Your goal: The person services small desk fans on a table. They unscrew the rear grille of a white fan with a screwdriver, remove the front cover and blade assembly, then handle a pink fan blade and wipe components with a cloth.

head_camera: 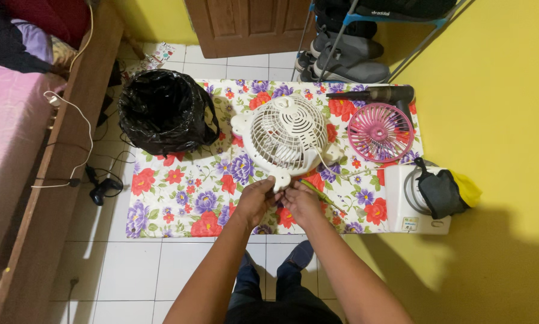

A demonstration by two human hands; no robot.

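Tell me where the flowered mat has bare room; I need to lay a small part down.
The widest free patch is the mat's near-left part, between the black-lined bin and the left hand. A narrow strip lies free below the pink fan grille. It is crowded around the white fan and the right hand.

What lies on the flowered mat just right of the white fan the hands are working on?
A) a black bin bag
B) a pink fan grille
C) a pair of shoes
B: the pink fan grille lies on the flowered mat right of the white fan.
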